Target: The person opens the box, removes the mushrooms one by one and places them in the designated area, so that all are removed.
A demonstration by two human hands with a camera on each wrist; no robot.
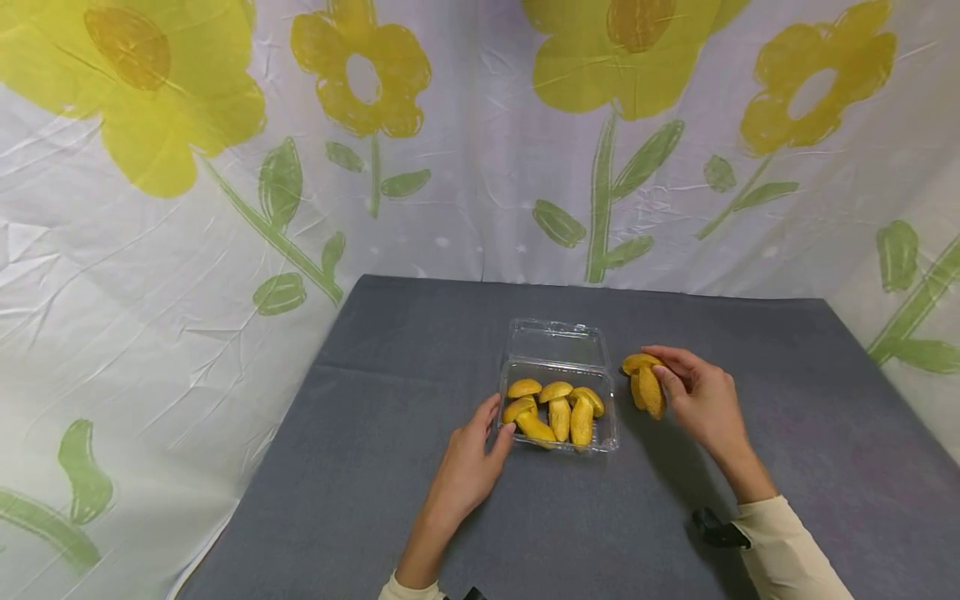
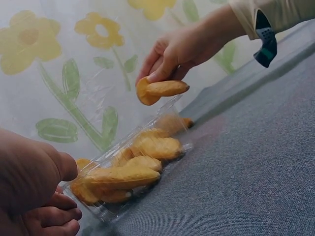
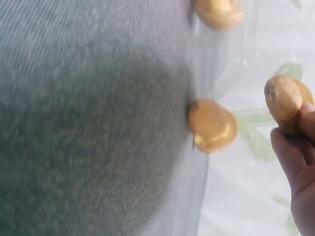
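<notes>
The right hand (image 1: 701,396) has a yellow mushroom-shaped piece (image 1: 645,382) pinched between thumb and fingers, lifted clear of the grey desk (image 1: 375,467) and held just to the right of the clear plastic box (image 1: 558,392). From the left wrist view the piece (image 2: 160,90) hangs above and beyond the box's far end, its cap pointing toward the box and its stem running back into the fingers. In the head view the stem points down and toward the near side, so the long axis lies tilted rather than flat.

The box sits mid-desk with its lid thrown back on the far side. Inside lie several more yellow pieces (image 1: 557,408), packed side by side, stems toward the near edge.

The left hand (image 1: 471,462) is on the box's near left corner, fingers relaxed and touching the wall, gripping nothing. So the open box lies directly left of the held piece, and the right hand is the one carrying it.

Behind, a white cloth with yellow flowers (image 1: 172,92) hangs as a backdrop.
</notes>
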